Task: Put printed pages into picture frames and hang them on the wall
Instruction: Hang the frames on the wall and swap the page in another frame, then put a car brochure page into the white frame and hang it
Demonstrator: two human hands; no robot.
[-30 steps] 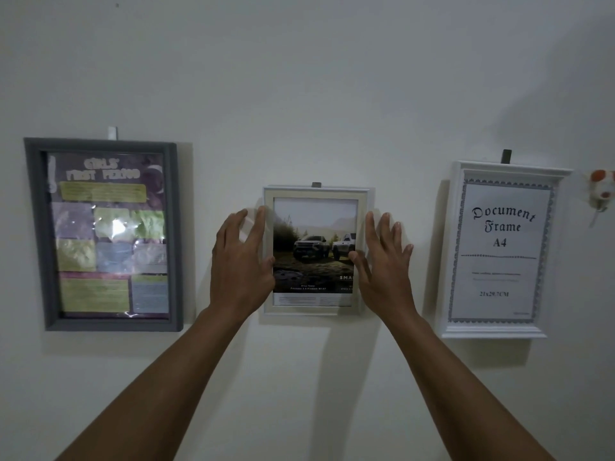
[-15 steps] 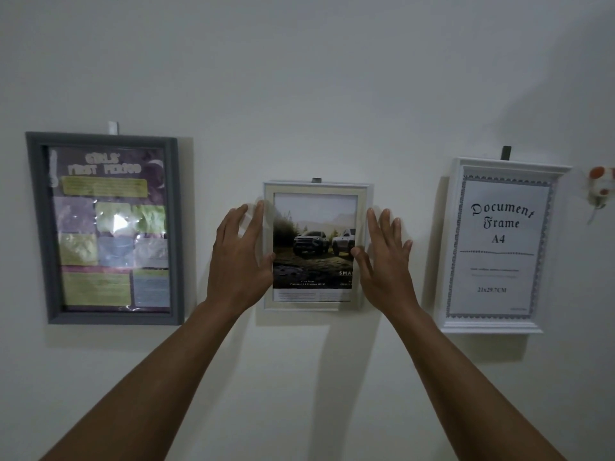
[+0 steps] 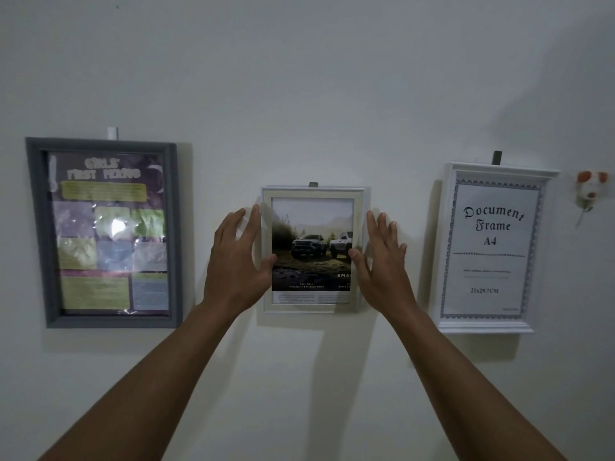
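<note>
Small cream frame (image 3: 312, 193) hangs on the wall (image 3: 299, 78) from a dark hook (image 3: 313, 184) at its 12 o'clock, with the truck page (image 3: 309, 247) inside it. Left hand (image 3: 238, 261) lies at the frame's 9 o'clock edge and right hand (image 3: 382, 261) at its 3 o'clock edge. Both grips are released: fingers straight and spread beside the frame, thumbs touching its front border. Cannot tell whether the fingers press the wall. Forearms come up from 7 and 5 o'clock, and the right thumb covers a bit of the page's right edge.

Around:
- Grey frame (image 3: 36, 227) with a colourful poster, well apart at 9 o'clock, on a white hook (image 3: 112, 133).
- White frame (image 3: 486, 326) with a "Document Frame A4" sheet (image 3: 492, 241), near at 3 o'clock.
- Small orange-and-white ornament (image 3: 590, 191) past it, further toward 3 o'clock.

Versus 1 s ago, hands, thumbs and cream frame keep much the same places. Nothing around has moved.
</note>
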